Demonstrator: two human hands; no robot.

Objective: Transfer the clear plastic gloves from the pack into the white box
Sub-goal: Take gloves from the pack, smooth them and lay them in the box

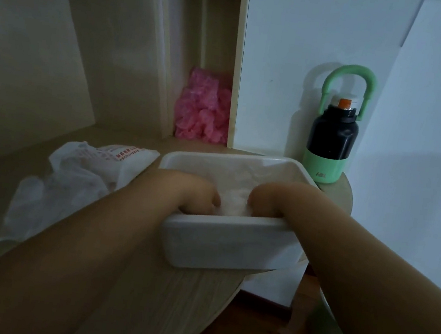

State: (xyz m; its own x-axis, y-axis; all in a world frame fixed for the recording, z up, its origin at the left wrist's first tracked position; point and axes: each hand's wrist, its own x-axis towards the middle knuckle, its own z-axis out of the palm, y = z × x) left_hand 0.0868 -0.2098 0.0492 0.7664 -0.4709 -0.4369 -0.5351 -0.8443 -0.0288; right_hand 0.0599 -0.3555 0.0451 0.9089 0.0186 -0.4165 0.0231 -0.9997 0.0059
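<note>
Pale wooden desk (166, 301) with a rounded end, both hands sunk in the white box (231, 242).
Open shelving (151, 44) backs the desk, with a crumpled pink bundle (201, 110) in its narrow compartment. The slack pack (76, 175) lies left of the box, and a black-and-green bottle (330, 142) stands behind it. The left hand (195, 194) and right hand (274, 200) bend down onto the clear plastic gloves (235, 197) inside the box. Their fingertips are hidden, so whether they pinch or press cannot be told.
</note>
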